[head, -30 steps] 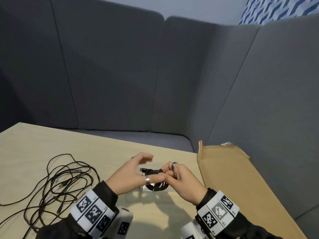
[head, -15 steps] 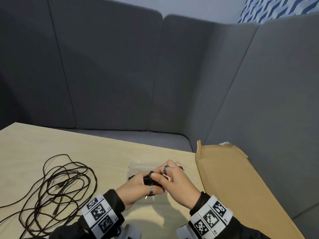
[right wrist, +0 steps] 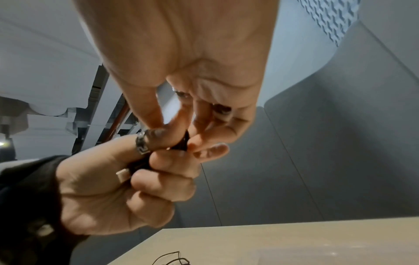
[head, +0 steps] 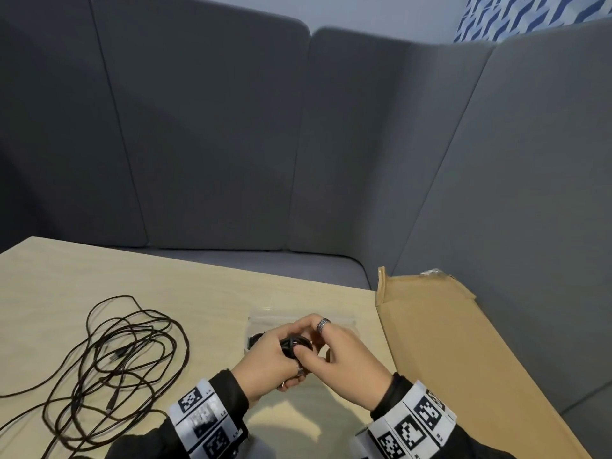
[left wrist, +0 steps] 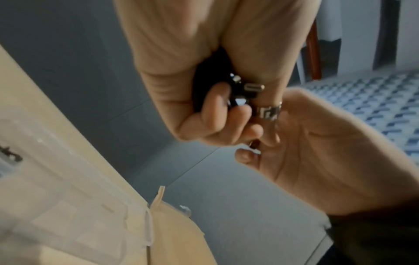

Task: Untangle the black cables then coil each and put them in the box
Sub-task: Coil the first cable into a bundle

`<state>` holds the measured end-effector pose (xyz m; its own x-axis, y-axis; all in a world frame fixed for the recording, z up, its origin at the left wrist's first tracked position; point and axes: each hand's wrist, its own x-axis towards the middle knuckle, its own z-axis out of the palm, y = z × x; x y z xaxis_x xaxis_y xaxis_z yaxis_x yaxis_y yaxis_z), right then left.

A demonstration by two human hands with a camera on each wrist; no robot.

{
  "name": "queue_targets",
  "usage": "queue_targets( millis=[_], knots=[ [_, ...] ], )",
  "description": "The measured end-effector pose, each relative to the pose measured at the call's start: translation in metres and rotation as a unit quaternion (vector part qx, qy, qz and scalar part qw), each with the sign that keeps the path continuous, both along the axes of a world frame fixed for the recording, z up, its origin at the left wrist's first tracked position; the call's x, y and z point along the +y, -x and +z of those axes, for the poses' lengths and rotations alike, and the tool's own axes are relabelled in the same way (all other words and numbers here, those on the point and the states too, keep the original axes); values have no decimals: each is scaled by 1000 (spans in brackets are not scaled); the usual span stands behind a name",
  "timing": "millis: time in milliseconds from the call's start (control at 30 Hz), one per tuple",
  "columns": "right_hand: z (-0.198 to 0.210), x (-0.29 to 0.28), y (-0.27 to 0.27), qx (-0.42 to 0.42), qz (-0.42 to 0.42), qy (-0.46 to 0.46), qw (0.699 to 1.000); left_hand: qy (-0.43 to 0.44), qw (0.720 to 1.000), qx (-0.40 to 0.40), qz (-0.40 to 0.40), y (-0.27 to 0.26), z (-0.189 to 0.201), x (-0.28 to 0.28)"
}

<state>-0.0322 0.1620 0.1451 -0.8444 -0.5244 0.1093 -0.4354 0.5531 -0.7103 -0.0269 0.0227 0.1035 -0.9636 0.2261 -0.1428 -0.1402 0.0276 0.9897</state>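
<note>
A small coiled black cable [head: 293, 346] is held above the table between both hands. My left hand [head: 271, 362] grips the coil in its fist; a metal plug [left wrist: 254, 87] sticks out between its fingers. My right hand [head: 337, 356] pinches the same coil [right wrist: 182, 143] from the right with thumb and fingertips. A loose tangle of black cable [head: 109, 366] lies on the table at the left. The open cardboard box [head: 440, 342] stands to the right of my hands, its inside hidden.
A clear plastic bag [head: 337, 321] lies on the light wooden table [head: 205, 293] just beyond my hands. Grey padded sofa panels [head: 231, 144] wall in the far side and the right.
My left hand has gone from open beside the coil to a fist round it. Both hands have lifted the coil slightly and drawn close together.
</note>
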Motion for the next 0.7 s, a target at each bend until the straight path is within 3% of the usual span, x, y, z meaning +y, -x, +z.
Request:
queue_targets(
  millis=[167,333,567,700],
  knots=[
    [-4,-4,0,-6,11,19,1000,58,996,38,55,-4,-6,-3],
    [-6,-9,10,-16,54,-76,996,101,989,60,88,-3,-17,-3],
    [-17,-8,17,-95,44,-62,993,28,999,1,43,0,-31,1],
    [-30,-4,19,-120,53,-29,991,33,999,-9,20,4,-41,2]
  ],
)
